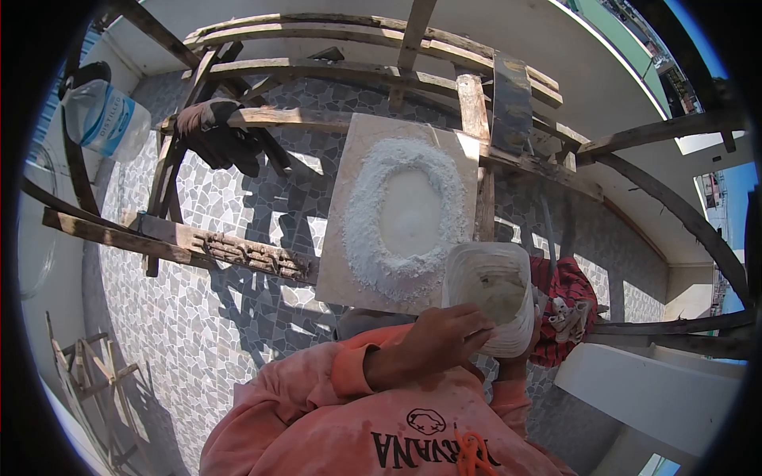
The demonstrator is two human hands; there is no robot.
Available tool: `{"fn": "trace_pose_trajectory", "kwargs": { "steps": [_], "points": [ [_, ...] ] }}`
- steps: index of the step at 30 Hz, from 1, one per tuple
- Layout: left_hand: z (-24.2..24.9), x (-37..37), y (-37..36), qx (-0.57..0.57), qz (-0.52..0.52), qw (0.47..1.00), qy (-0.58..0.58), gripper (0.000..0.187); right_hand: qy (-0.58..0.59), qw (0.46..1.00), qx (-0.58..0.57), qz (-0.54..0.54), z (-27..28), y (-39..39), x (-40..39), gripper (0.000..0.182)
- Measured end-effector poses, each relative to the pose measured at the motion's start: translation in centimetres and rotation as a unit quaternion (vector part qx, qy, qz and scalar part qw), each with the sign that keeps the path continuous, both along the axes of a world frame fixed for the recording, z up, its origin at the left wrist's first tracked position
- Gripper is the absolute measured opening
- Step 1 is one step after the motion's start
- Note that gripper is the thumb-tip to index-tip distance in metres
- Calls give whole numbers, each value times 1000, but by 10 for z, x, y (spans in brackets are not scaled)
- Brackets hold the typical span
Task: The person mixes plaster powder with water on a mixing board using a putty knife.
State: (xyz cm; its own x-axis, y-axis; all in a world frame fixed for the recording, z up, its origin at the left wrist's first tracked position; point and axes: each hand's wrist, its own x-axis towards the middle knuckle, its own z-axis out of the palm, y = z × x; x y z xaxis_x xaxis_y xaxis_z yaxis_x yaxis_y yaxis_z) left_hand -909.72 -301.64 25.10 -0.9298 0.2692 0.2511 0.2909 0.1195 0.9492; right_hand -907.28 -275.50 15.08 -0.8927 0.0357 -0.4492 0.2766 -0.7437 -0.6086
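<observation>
A square whitish plastic tub [490, 262] with residue on its walls holds cloudy, grey-green contents. My right hand [514, 367], mostly hidden under and behind the tub, grips its right side. Over the tub's near-left rim, my left hand [448, 335] is closed with its fingers bent together; whatever they hold is hidden. Just beyond the tub lies a flat beige board [336, 262]. On it a ring of white powder [365, 202] surrounds a smooth pool of pale liquid [410, 210].
Wooden beams [317, 117] frame the board. Dark gloves [218, 135] hang over a beam at left, near a plastic water jug [107, 119]. A red-and-black cloth [565, 317] is right of the tub. A dark plank [512, 103] lies beyond. Stone-patterned tiles [202, 194] cover the floor.
</observation>
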Motion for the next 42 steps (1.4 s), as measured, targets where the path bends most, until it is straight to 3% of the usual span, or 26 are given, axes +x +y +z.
{"fn": "trace_pose_trajectory", "kwargs": {
  "steps": [42],
  "points": [
    [-3,-4,-3,5,10,1000,-13,12,-1,999,-30,12,5,-9,-6,68]
  ]
}}
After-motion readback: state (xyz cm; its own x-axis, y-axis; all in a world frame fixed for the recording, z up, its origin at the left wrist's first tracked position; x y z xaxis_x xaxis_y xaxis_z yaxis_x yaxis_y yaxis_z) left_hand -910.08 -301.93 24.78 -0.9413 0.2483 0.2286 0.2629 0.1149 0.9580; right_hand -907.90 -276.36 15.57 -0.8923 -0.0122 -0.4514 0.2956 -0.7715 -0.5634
